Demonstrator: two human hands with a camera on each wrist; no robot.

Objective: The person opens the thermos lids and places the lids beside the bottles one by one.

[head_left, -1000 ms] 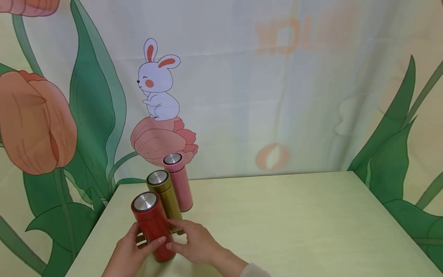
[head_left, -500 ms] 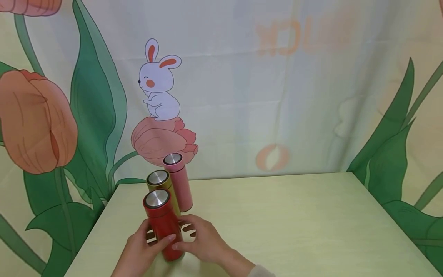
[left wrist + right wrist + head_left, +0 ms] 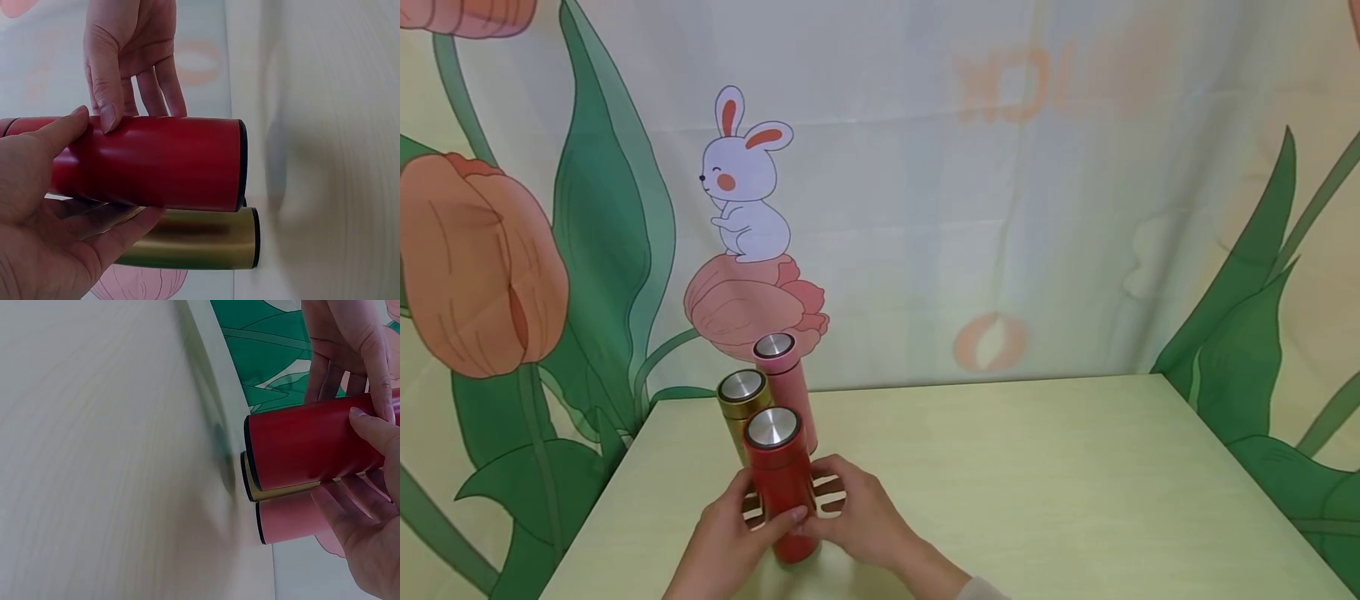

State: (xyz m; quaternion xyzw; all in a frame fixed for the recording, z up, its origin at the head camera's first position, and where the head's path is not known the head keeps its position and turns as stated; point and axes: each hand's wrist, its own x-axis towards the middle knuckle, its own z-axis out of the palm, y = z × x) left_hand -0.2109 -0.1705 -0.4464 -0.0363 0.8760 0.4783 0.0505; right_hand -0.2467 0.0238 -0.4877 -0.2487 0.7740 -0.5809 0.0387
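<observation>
A red thermos bottle [image 3: 782, 487] with a brushed silver lid stands upright between both hands near the table's front left. My left hand [image 3: 726, 533] grips it from the left, thumb across the front and fingers behind. From the right, my right hand [image 3: 872, 517] holds the same bottle, its thumb close to the left thumb. In the left wrist view the red thermos's base seems slightly off the tabletop. Just behind it is a gold thermos [image 3: 741, 410], partly hidden. Further back stands a pink thermos [image 3: 792, 387], its lower part partly covered by the red one.
The pale table [image 3: 1037, 483] stretches to the right of the bottles. Behind it hangs a curtain [image 3: 910, 250] printed with tulips, leaves and a white rabbit, meeting the table's back edge.
Both hands have carried the red thermos to the right, from left of the gold thermos to in front of it and the pink one. The other two bottles have stayed put.
</observation>
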